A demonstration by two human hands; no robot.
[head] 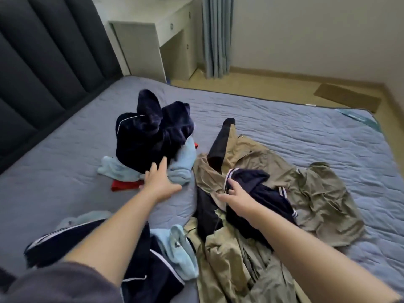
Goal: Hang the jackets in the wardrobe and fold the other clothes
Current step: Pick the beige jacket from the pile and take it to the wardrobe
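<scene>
A khaki jacket (284,186) with dark lining lies spread on the bed (284,127). On it lies a navy garment with white stripes (262,193); my right hand (237,194) grips its striped edge. My left hand (158,179) reaches with straight fingers toward a heap of navy fleece clothing (150,136), its fingertips at the heap's lower edge. Under that heap lie a light blue garment (183,162) and a red one (124,184). Near me lie another navy striped piece (148,272) and a light blue piece (181,252).
A dark padded headboard (43,62) runs along the left. A white desk (157,29) and grey-blue curtain (216,36) stand beyond the bed. Wooden floor with a brown mat (347,97) lies at the far right.
</scene>
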